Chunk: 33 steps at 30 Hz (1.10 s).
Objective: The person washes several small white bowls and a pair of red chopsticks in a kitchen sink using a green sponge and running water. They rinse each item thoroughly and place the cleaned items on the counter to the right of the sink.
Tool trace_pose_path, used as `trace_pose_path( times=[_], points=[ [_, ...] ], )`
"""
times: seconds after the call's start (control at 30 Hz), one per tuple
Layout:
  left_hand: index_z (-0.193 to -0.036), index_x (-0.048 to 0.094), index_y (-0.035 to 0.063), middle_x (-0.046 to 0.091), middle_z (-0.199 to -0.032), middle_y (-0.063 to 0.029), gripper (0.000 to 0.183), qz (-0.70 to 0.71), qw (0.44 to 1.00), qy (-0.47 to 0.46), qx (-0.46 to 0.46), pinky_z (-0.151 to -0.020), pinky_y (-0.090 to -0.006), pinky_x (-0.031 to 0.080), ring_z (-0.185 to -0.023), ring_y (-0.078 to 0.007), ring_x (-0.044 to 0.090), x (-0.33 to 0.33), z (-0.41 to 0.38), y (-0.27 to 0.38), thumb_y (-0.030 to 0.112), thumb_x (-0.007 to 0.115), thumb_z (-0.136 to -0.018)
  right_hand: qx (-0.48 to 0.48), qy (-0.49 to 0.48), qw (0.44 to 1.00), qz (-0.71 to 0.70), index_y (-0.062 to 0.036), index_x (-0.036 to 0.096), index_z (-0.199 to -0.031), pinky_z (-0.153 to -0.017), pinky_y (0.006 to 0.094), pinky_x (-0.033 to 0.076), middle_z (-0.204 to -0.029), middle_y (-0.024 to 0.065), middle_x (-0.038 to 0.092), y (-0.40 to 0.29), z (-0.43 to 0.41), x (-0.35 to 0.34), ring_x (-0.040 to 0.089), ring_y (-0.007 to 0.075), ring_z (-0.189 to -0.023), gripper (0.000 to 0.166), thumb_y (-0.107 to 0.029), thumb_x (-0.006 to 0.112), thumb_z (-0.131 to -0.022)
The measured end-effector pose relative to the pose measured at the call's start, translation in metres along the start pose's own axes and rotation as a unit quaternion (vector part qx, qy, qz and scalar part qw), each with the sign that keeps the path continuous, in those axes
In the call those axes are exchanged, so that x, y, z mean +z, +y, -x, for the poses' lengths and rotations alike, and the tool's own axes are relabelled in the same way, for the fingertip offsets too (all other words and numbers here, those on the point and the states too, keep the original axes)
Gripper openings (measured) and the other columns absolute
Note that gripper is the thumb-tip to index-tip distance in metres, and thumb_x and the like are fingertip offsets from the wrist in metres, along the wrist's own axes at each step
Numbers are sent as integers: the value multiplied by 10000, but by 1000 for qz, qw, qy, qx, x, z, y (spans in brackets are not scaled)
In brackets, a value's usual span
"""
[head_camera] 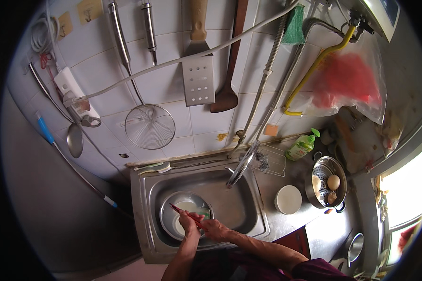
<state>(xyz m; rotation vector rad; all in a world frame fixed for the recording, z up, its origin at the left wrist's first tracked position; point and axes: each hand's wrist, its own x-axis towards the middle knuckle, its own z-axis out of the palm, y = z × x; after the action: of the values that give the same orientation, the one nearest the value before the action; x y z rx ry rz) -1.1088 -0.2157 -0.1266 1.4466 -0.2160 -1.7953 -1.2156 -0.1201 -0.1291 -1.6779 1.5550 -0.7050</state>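
Over a round stainless steel bowl (166,221) in the sink, my left hand (188,223) is closed around dark red chopsticks (174,207). Their thin ends stick out up and to the left. My right hand (214,229) grips the same chopsticks close beside it, toward their other end. A white round shape, perhaps a dish or cloudy liquid, shows in the bowl. Something green (206,213) lies partly hidden behind my hands. The bowl stands in the left part of the stainless steel sink (237,210). Above the basin's right side is the metal faucet (245,164).
Right of the sink stand a white bowl (288,200), a steamer pot (326,161) holding eggs, and a green soap bottle (301,145). A wire rack (276,163) bears steel wool. A brush (154,168) lies on the back rim. A skimmer (150,126) and slotted turner (198,82) hang above.
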Motion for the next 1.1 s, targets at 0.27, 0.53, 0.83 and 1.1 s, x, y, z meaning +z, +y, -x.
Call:
trace_pose_path(
  times=[0.27, 0.53, 0.83, 1.1],
  points=[
    [-955, 515, 73, 664, -813, -149, 269, -42, 988, -142, 53, -781, -434, 590, -757, -309, 688, -27, 1, -52, 312, 444, -1057, 92, 101, 991, 4, -88, 586, -1228, -797, 528, 551, -1081, 183, 712, -17, 9, -5, 695, 418, -965, 270, -234, 482, -1025],
    [-797, 409, 180, 299, -583, 56, 390, 226, 969, -40, -91, -438, -291, 282, -443, -109, 268, -45, -17, 8, 447, 523, -1057, 16, 20, 984, 177, -117, 634, -1183, -597, 492, 560, -865, 157, 721, -37, 40, -32, 707, 362, -749, 258, -309, 561, -1026],
    [-742, 376, 189, 267, -567, 68, 443, 173, 975, -130, -58, -411, -265, 199, -431, -86, 217, -44, -2, 19, 458, 549, -1050, 297, -141, 720, -611, -65, 593, -1252, -517, 251, 507, -950, 44, 671, -50, 59, -54, 668, 123, -761, 517, -525, 427, -1086],
    [-959, 577, 136, 588, -749, -34, 429, 52, 985, -139, -90, -614, -313, 488, -608, -167, 548, -32, 8, -25, 553, 520, -1040, 346, -105, 823, -437, -118, 578, -1192, -402, 208, 209, -707, -72, 415, -35, 56, -24, 292, 21, -481, 352, -438, 464, -1100]
  ],
)
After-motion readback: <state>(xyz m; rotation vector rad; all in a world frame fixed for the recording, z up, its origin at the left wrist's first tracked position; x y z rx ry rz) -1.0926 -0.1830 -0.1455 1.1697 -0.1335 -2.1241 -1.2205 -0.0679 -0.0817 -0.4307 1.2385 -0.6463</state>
